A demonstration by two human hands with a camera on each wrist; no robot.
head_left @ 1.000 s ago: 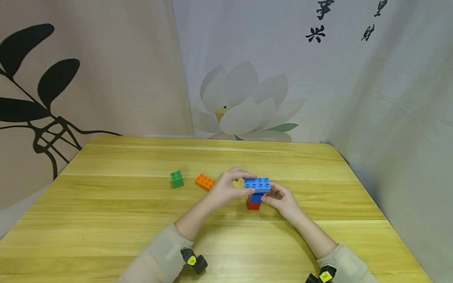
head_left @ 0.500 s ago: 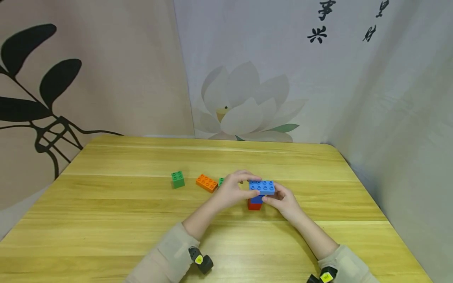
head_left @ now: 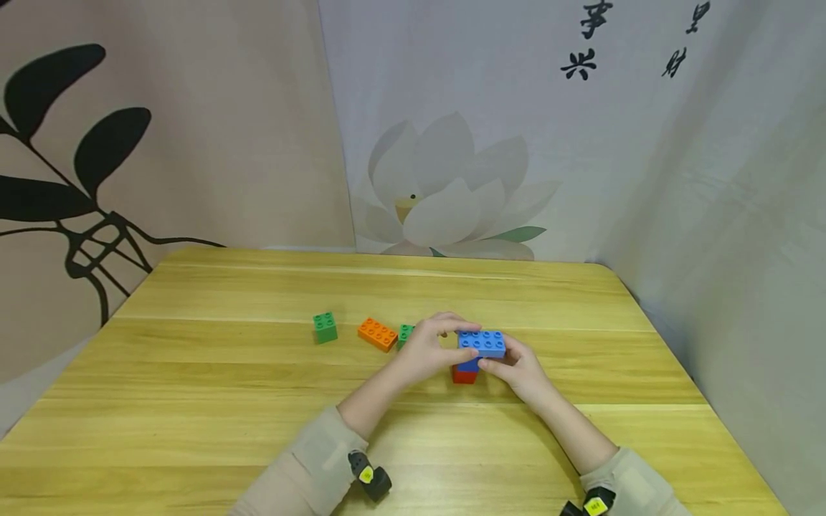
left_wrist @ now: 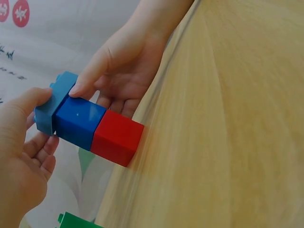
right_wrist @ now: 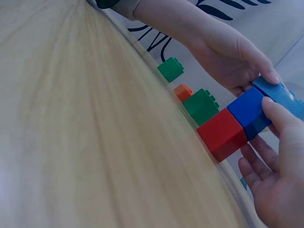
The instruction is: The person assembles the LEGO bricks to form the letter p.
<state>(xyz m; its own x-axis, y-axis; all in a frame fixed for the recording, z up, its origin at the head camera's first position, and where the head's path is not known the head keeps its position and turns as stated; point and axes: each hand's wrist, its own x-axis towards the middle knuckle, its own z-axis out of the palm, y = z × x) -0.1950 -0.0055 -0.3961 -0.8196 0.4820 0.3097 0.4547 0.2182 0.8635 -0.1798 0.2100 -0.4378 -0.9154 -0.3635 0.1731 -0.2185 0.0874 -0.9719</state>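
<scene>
**Two hands at work on a light blue brick atop a small tower**

Head view: the left hand [head_left: 429,349] pinches the light blue brick [head_left: 481,345], thumb near, fingers far. It tops a dark blue brick [head_left: 468,365], which the right hand [head_left: 521,370] grips from the right; a red brick [head_left: 464,377] stands below on the table [head_left: 258,416]. Further left lie a green brick [head_left: 405,333], an orange brick [head_left: 377,334] and a second green brick [head_left: 325,328]. No container shows.

Left wrist view: the light blue brick touches the dark blue one; whether its studs are fully seated, I cannot tell. The step seems to be fitting it on, so the next move probably calls for firm downward pressure.

Right wrist view: the right thumb [right_wrist: 274,108] lies near the joint, presumably steadying the tower.
</scene>
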